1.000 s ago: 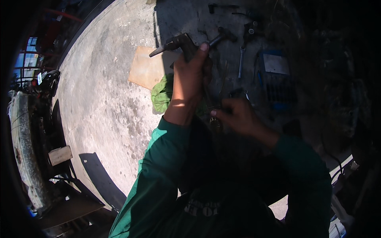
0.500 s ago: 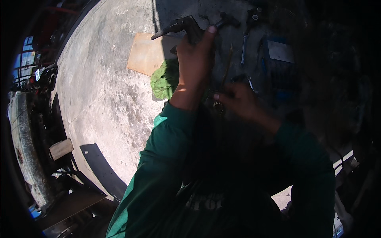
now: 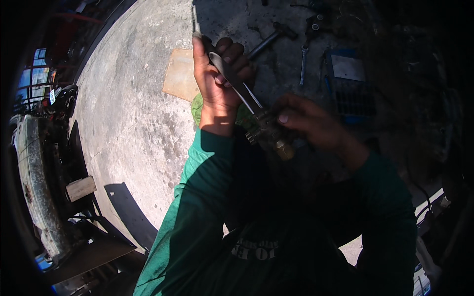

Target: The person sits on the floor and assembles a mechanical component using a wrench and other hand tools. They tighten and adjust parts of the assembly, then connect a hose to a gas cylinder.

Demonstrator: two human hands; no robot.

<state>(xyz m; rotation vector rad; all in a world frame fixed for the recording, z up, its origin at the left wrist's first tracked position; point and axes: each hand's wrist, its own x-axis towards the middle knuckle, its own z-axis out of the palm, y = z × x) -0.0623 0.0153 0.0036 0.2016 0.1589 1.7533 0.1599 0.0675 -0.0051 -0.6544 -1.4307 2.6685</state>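
Observation:
My left hand (image 3: 216, 79) is closed around the dark handle of a gas torch (image 3: 228, 74), whose thin metal end sticks up past my thumb. Bright metal tubes run from the handle down to a dark valve body with a brass fitting at its lower end. My right hand (image 3: 313, 123) has its thumb and fingers pinched at the valve body; deep shadow hides exactly which part they grip. Under my left wrist lies a green cloth (image 3: 197, 108), partly covered by it.
A tan flat board (image 3: 179, 76) lies on the concrete floor (image 3: 133, 98) behind my left hand. Farther off are a hammer (image 3: 269, 42), a wrench (image 3: 303, 64) and a blue case (image 3: 348, 81). A wood block (image 3: 81, 188) and a long worn metal part (image 3: 39, 187) are at the left.
My left hand has turned, bringing the torch's handle and tubes into view. The angled nozzle end has swung upward. My right hand stays near the valve end, which now shows more plainly.

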